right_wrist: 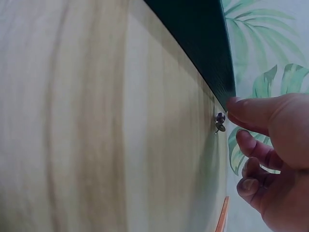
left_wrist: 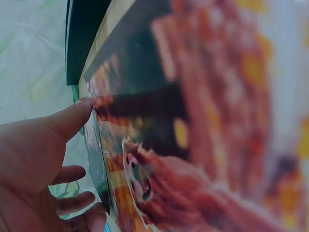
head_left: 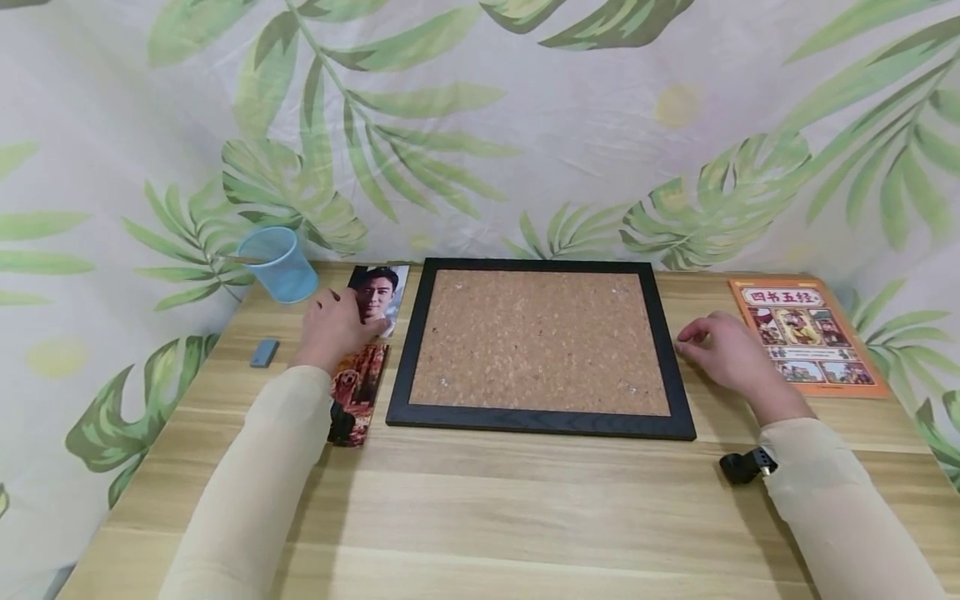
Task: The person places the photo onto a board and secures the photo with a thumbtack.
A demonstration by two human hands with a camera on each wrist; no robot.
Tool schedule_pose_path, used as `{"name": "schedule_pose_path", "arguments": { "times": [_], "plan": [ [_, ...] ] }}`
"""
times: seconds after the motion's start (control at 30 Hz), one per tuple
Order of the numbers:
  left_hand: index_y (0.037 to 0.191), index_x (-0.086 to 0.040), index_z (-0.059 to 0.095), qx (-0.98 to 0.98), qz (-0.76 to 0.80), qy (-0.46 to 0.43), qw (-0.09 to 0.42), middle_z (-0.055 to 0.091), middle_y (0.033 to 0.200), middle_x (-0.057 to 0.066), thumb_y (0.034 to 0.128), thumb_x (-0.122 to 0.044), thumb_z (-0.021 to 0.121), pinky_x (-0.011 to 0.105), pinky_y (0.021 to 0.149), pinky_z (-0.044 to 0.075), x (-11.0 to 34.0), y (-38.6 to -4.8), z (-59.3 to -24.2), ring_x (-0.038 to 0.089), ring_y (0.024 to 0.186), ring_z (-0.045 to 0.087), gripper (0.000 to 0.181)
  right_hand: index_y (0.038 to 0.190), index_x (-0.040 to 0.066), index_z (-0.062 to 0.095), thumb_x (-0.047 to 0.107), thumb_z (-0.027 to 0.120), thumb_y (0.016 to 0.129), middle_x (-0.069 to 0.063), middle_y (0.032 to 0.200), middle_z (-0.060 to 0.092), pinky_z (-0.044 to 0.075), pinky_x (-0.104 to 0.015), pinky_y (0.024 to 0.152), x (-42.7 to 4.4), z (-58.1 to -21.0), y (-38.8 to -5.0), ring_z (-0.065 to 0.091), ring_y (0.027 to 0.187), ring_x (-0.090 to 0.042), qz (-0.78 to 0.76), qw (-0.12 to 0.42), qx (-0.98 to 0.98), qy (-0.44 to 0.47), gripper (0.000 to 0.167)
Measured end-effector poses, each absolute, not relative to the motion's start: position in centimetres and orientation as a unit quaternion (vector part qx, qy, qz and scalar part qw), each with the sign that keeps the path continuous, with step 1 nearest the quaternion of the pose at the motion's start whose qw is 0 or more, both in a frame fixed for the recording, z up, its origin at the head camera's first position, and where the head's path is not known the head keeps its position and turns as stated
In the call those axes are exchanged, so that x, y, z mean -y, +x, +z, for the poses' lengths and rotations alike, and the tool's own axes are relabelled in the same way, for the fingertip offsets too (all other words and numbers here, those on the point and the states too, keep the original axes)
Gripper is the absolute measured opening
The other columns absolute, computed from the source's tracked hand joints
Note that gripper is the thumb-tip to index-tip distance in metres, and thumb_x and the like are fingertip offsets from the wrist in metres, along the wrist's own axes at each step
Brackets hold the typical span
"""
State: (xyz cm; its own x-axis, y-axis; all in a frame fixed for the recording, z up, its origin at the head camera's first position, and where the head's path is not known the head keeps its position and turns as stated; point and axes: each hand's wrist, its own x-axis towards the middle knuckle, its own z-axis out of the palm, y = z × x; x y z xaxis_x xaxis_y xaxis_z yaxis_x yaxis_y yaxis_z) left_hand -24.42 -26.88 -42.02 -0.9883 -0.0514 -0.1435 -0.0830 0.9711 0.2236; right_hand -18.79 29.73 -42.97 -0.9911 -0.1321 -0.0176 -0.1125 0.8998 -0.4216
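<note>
Blue plastic cup: brown stick
Glossy portrait photo: long axis, head pointing away
Left hand: loose, over photo
Right hand: fingers apart

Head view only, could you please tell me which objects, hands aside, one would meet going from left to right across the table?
Blue cup → portrait photo → framed corkboard → orange-covered book.

Passable across near surface
Blocked farther back by blue cup left, framed corkboard midway, orange book right.
</note>
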Motion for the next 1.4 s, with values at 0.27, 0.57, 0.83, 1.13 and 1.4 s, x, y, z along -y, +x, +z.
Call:
{"name": "schedule_pose_path", "arguments": {
  "times": [0.27, 0.57, 0.83, 1.13, 1.4],
  "plan": [
    [0.156, 0.014, 0.034, -0.983, 0.155, -0.069, 0.070, 0.031, 0.156, 0.048, 0.0999, -0.047, 0.074, 0.073, 0.122, 0.030, 27.9, -25.0, -42.2, 0.066, 0.145, 0.030, 0.092, 0.105, -0.002, 0.079, 0.017, 0.072, 0.103, -0.022, 0.106, 0.065, 0.050, -0.055, 0.085, -29.3, -43.0, -19.3, 0.063, 0.098, -0.037, -0.215, 0.025, -0.974, -0.065, 0.020],
    [0.149, 0.009, 0.052, -0.982, 0.186, -0.028, 0.006, 0.047, 0.149, 0.040, 0.1056, -0.029, 0.067, 0.065, 0.117, 0.029, 28.6, -25.0, -42.0, 0.056, 0.138, 0.039, 0.060, 0.109, -0.003, 0.078, 0.017, 0.072, 0.102, -0.022, 0.105, 0.065, 0.050, -0.054, 0.084, -29.3, -42.8, -19.3, 0.063, 0.098, -0.037, -0.217, 0.020, -0.974, -0.055, 0.022],
    [0.150, 0.005, 0.057, -0.952, 0.302, -0.004, -0.048, 0.047, 0.154, 0.038, 0.1095, -0.023, 0.056, 0.067, 0.117, 0.036, 29.2, -23.6, -41.1, 0.057, 0.139, 0.042, 0.050, 0.106, -0.004, 0.080, 0.015, 0.072, 0.102, -0.021, 0.100, 0.067, 0.049, -0.050, 0.079, -29.3, -42.7, -19.3, 0.063, 0.093, -0.035, -0.206, 0.022, -0.977, -0.058, 0.021],
    [0.153, 0.001, 0.057, -0.936, 0.346, 0.033, -0.059, 0.056, 0.144, 0.029, 0.1104, -0.027, 0.056, 0.048, 0.088, 0.042, 28.1, -21.7, -40.2, 0.039, 0.105, 0.052, 0.051, 0.103, -0.002, 0.078, 0.014, 0.071, 0.102, -0.019, 0.098, 0.067, 0.049, -0.046, 0.079, -29.6, -43.1, -18.9, 0.063, 0.092, -0.033, -0.214, 0.029, -0.974, -0.073, 0.018],
    [0.162, -0.003, 0.047, -0.925, 0.372, 0.079, 0.010, 0.049, 0.158, 0.021, 0.1111, -0.029, 0.057, 0.046, 0.094, 0.046, 26.3, -20.7, -39.9, 0.037, 0.126, 0.053, 0.058, 0.104, -0.004, 0.076, 0.015, 0.067, 0.102, -0.024, 0.105, 0.067, 0.047, -0.047, 0.081, -29.8, -42.9, -19.2, 0.062, 0.095, -0.038, -0.227, -0.007, -0.970, -0.086, 0.021]
  ]
}}
